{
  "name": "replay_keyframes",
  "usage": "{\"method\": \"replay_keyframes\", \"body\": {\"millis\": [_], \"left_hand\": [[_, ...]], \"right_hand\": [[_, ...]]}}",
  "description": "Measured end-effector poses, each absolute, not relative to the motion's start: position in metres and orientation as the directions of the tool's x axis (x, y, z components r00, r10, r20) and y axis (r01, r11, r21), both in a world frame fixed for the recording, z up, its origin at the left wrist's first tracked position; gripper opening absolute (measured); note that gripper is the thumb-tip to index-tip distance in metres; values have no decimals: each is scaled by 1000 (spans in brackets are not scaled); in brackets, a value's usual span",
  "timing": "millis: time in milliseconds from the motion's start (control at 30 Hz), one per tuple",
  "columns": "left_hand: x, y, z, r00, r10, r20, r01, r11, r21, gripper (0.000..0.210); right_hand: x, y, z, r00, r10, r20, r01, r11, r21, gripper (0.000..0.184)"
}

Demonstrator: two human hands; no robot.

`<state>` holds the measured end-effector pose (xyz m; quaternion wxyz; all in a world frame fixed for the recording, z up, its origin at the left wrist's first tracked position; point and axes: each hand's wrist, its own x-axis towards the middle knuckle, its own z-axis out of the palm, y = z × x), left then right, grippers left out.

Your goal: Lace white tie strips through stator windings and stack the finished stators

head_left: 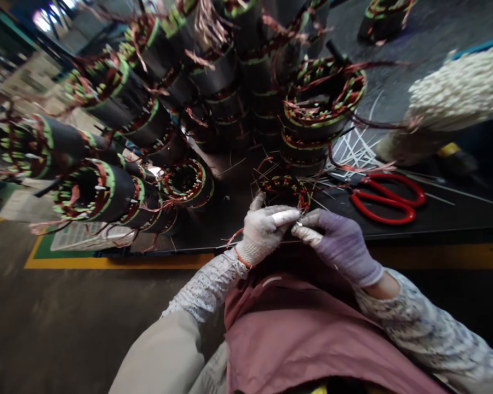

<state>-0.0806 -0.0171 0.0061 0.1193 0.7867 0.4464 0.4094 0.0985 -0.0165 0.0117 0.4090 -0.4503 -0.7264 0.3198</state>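
A small motor stator [303, 191] with copper windings stands at the near edge of the bench, right in front of my body. My left hand [263, 232], in a white glove, rests against its near left side, thumb by the rim and fingers pinched to the right. From the other side my right hand [343, 243], in a purple glove, meets those fingertips in a pinch at the stator's near right rim. Whatever lies between the fingertips is too small to name. Reddish lead wires stick out near my left wrist.
Red-handled scissors [384, 200] lie right of my right hand, beside scattered thin white strips [355, 148]. A thick bundle of white cords [460, 87] is at the far right. Stacked stators [324, 104] with loose wires crowd the back and left, some lying sideways [94, 191].
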Motion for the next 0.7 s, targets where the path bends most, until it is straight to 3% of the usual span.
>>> {"method": "replay_keyframes", "body": {"millis": [167,267,333,433,533,633,700], "left_hand": [[-81,-17,0,277,790,547,622,-581,525,17],[-83,-15,-1,315,777,545,625,-601,497,20],[-85,-14,-1,341,769,541,619,-617,486,22],[-85,-13,-2,375,761,530,608,-633,479,22],[-85,-13,-1,367,785,499,621,-606,497,22],[-86,-14,4,346,843,412,676,-528,513,25],[-88,-14,9,356,866,352,715,-495,494,39]], "right_hand": [[99,-9,0,-293,939,182,450,303,-840,23],[101,-9,-5,-297,929,223,493,349,-797,25],[101,-8,-5,-320,883,345,564,470,-680,29],[99,-6,-1,-387,758,525,709,609,-355,33],[102,-5,8,-493,622,608,688,706,-165,34],[115,-11,19,-598,496,630,520,838,-167,30],[124,-18,27,-554,514,655,471,842,-263,16]]}}
